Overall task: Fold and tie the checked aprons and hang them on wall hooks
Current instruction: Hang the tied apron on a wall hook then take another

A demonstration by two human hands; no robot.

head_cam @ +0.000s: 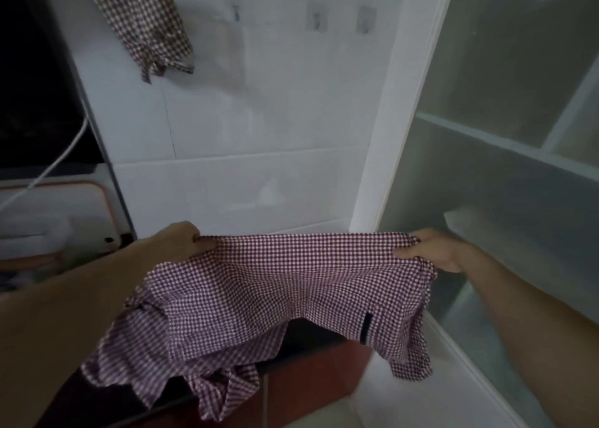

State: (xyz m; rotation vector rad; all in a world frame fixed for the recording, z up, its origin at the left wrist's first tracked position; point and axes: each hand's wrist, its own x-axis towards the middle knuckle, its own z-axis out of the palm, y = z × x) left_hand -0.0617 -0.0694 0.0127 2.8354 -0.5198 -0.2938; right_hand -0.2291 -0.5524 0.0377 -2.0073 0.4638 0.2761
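A red-and-white checked apron (259,298) is stretched between my two hands in front of the white tiled wall. My left hand (181,241) grips its top left corner, and my right hand (428,249) pinches the top right corner. The cloth sags below, with loose folds and a strap hanging at the lower left and a small dark tab near the right side. A second checked apron (146,25), folded and tied in a bundle, hangs high on the wall at the upper left. Three bare wall hooks (316,19) sit in a row to its right.
A frosted glass door or partition with white frames (486,136) stands at the right. At the left are a dark opening, a white cable (64,155) and white appliances (55,213). A dark counter edge with red cabinet (308,362) lies below the apron.
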